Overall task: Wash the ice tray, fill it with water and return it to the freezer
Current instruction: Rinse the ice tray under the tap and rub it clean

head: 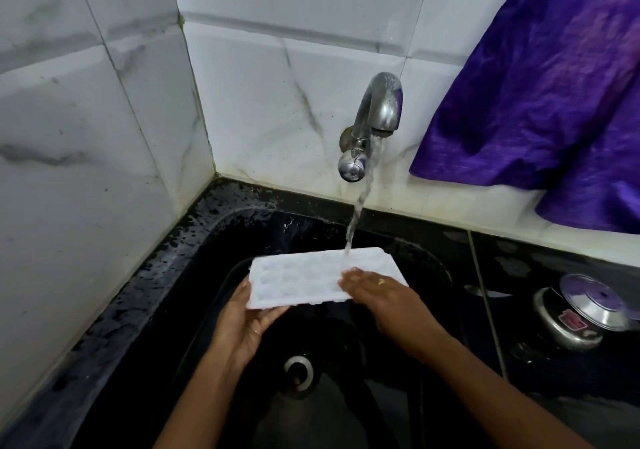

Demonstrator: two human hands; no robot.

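Observation:
A white ice tray (304, 277) with several small cells is held level over the black sink (214, 240). My left hand (247, 324) grips its near left edge from below. My right hand (375, 291) lies flat on the tray's right part, fingers spread on the cells. A steel tap (375, 116) on the tiled wall runs, and its stream of water (358, 213) lands on the tray's far right side, just beyond my right fingers.
The sink drain (298, 372) is below the tray. A steel pot with a lid (575, 313) stands on the black counter to the right. A purple cloth (540, 85) hangs at the upper right. White marble tiles close the corner on the left and behind.

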